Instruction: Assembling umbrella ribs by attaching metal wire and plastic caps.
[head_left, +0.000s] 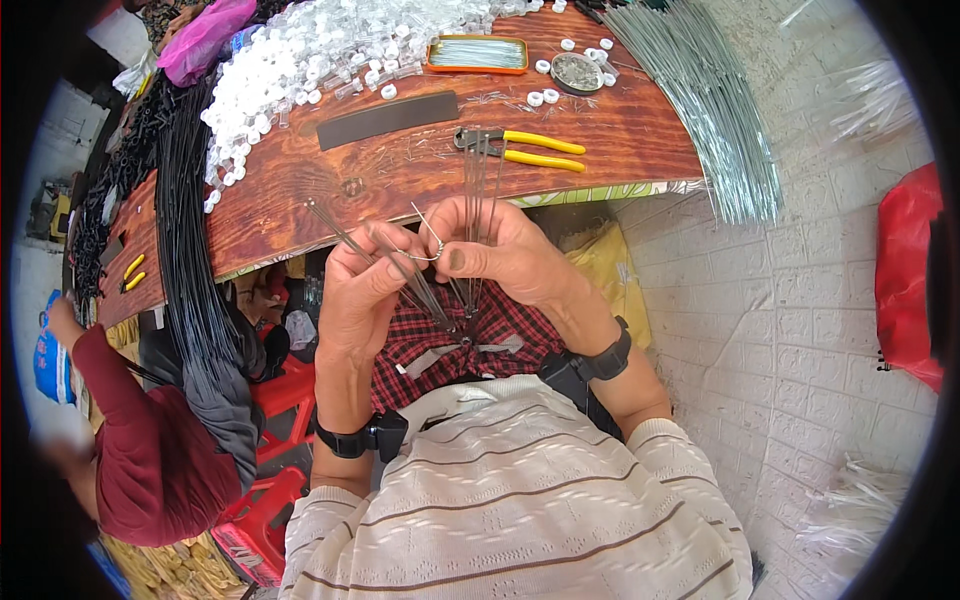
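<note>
My left hand (357, 282) and my right hand (515, 250) meet over my lap, both closed, with fingertips pinched close together. A thin silvery wire (420, 257) runs between the fingertips, with a small coiled or twisted part beside my right thumb. Several long, thin grey rods (418, 290) slant through my left hand. More such rods (470, 180) pass upright behind the fingers of my right hand, rising over the table edge. The two groups draw together low over the red-and-black checked cloth (400, 350) on my lap. My fingers hide where the wire joins the rods.
On the wooden table (280, 190) lie yellow-handled cutters (540, 150), a dark flat bar (388, 120), a tray of pins (477, 54), a round tin (577, 73) and heaped clear-and-white plastic parts (300, 60). Long rod bundles (690, 100) overhang its edge. A co-worker in a maroon sleeve (150, 450) sits at left.
</note>
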